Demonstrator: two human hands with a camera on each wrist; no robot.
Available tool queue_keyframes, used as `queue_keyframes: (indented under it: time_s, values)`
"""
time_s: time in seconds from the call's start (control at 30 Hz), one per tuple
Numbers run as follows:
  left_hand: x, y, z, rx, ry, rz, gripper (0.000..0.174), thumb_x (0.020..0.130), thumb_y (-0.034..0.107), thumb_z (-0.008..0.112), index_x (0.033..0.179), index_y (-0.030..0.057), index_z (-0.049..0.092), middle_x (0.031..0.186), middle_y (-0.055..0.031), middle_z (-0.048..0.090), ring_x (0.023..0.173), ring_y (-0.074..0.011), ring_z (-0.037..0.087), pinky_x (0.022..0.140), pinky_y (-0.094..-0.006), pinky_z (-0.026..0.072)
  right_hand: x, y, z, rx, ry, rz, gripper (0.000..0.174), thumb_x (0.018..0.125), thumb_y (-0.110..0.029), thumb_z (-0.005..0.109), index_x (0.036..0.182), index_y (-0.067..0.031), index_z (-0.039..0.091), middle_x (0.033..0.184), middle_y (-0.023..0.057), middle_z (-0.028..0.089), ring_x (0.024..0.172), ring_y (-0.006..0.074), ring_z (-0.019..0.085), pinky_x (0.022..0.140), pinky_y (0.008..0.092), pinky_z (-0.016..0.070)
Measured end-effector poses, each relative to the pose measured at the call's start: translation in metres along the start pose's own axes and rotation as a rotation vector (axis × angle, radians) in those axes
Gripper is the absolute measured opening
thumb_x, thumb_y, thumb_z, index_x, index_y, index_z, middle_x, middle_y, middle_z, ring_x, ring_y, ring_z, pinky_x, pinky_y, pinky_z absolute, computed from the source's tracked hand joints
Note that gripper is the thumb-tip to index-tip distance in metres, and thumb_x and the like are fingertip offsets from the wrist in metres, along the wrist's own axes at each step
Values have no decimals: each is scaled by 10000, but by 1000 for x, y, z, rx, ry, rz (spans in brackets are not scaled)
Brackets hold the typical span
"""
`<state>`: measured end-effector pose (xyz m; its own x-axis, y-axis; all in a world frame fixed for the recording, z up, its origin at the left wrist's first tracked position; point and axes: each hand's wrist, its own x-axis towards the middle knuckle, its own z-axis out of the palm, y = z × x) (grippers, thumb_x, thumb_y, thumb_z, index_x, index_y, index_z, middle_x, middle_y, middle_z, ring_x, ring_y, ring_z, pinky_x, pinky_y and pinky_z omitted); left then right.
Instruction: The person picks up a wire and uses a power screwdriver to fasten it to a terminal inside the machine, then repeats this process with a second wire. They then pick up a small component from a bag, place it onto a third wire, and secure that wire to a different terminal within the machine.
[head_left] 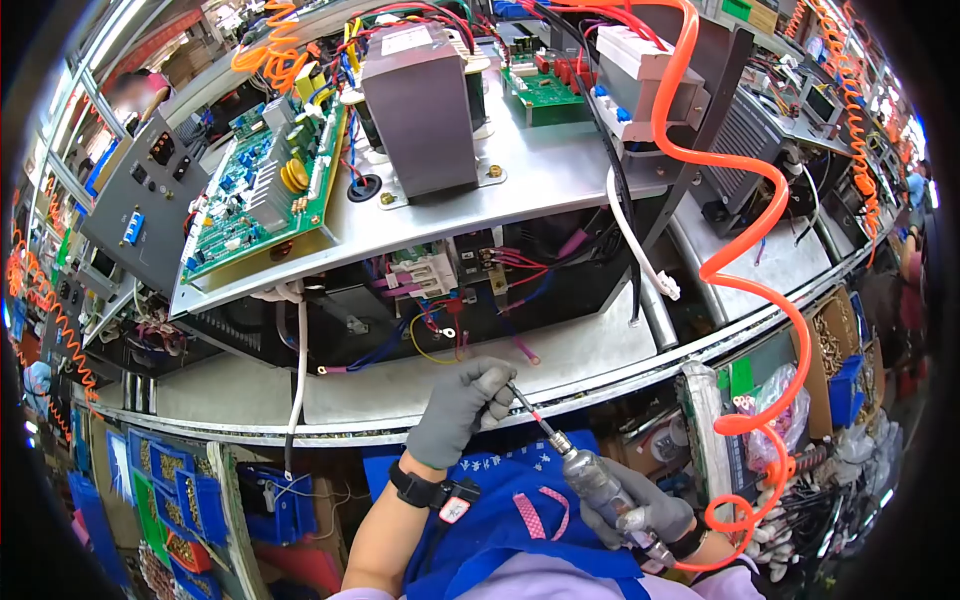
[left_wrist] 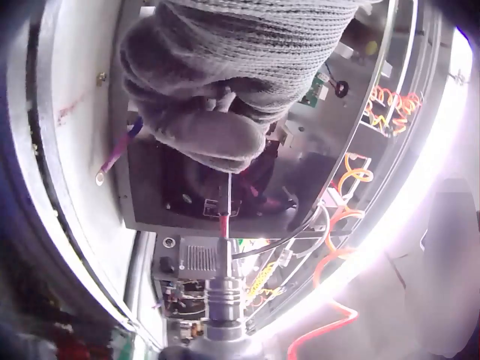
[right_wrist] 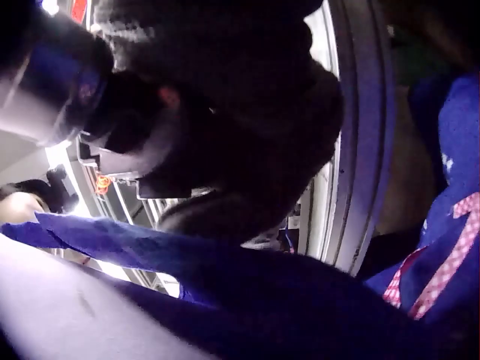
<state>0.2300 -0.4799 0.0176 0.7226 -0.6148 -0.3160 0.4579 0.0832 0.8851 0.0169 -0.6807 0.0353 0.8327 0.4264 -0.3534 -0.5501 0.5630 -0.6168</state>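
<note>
Both hands wear grey gloves. The right hand [head_left: 640, 505] grips a pneumatic screwdriver [head_left: 592, 480] by its body; an orange coiled hose [head_left: 745, 425] runs from its rear. At the driver's front, the left hand [head_left: 462, 408] pinches the tip end of the bit [head_left: 532, 408] between curled fingers. In the left wrist view the left glove [left_wrist: 217, 90] closes over the end of the bit [left_wrist: 229, 199]; whether a screw is at the tip is hidden. The right wrist view shows the right glove [right_wrist: 247, 97] dark around the tool.
Beyond the hands stands an open machine chassis with a metal shelf [head_left: 420, 215], a transformer [head_left: 420, 110] and a green circuit board [head_left: 265, 190]. Loose cables hang at its front, one a white cable [head_left: 303, 370]. Blue parts bins [head_left: 200, 505] are at left, a cardboard box [head_left: 828, 350] at right.
</note>
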Motion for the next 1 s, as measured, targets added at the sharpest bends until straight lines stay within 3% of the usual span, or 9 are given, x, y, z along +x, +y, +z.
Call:
queue_keyframes:
  time_s: [0.1, 0.23, 0.33, 0.37, 0.47, 0.6, 0.7, 0.8, 1.0]
  values:
    - [9, 1, 1, -102, -120, -47, 495, 943, 496, 605, 1110, 30, 603, 800, -48, 632, 621, -106, 573, 521, -216, 443, 3, -2, 10, -178, 93, -110, 1050, 692, -241, 823, 1501, -25, 190, 946, 153, 587, 675, 175, 603, 569, 290, 499]
    - [56, -39, 21, -624, -96, -62, 483, 947, 484, 598, 1201, 73, 605, 1085, -89, 668, 944, -202, 635, 726, -314, 546, 13, 4, 3, -273, 148, -277, 1066, 709, -180, 818, 1526, -60, 145, 945, 152, 581, 699, 189, 618, 581, 311, 521]
    - [84, -49, 29, -785, -19, 89, 386, 946, 375, 645, 1176, 65, 620, 1092, -81, 669, 933, -217, 641, 695, -319, 541, 15, 5, 3, -258, 187, -343, 1082, 704, -177, 823, 1534, -74, 135, 943, 154, 585, 708, 193, 623, 595, 320, 532]
    - [95, -47, 31, -974, 16, 68, 254, 946, 245, 658, 1116, 58, 635, 1021, -88, 665, 868, -214, 628, 671, -321, 534, 14, 4, 5, -261, 205, -341, 1084, 703, -178, 822, 1534, -74, 134, 941, 154, 585, 706, 192, 621, 594, 320, 532]
    - [115, -53, 25, -1225, -235, 197, 178, 978, 170, 603, 1129, 77, 593, 1009, -90, 636, 857, -209, 617, 709, -312, 538, 12, 3, 8, -300, 232, -344, 1090, 696, -182, 822, 1535, -76, 133, 934, 156, 589, 699, 188, 613, 592, 319, 528]
    - [130, -49, 36, -1477, -210, 56, 120, 983, 157, 591, 1051, 60, 606, 915, -89, 629, 769, -169, 604, 643, -289, 510, 12, 2, 13, -314, 231, -343, 1069, 709, -155, 807, 1535, -68, 134, 928, 152, 585, 692, 177, 597, 588, 310, 511]
    - [133, -39, 41, -785, 48, 349, 139, 981, 163, 585, 1048, 45, 613, 894, -101, 655, 692, -170, 624, 599, -284, 514, 17, 0, 14, -314, 174, -375, 1022, 726, -112, 780, 1529, -58, 151, 918, 128, 570, 713, 160, 581, 603, 295, 495]
    - [115, -28, 32, -310, 177, 423, 211, 962, 167, 606, 1146, 63, 606, 974, -139, 683, 785, -207, 667, 664, -330, 564, 23, -8, 18, -364, 189, -357, 973, 736, -77, 754, 1517, -37, 176, 934, 107, 550, 743, 143, 567, 618, 280, 481]
    - [104, -26, 30, -175, 159, 666, 338, 952, 209, 633, 1235, 26, 605, 976, -139, 715, 825, -222, 715, 678, -317, 597, 35, -17, 28, -410, 222, -279, 933, 727, -61, 727, 1504, -20, 212, 994, 91, 536, 796, 125, 550, 663, 274, 471]
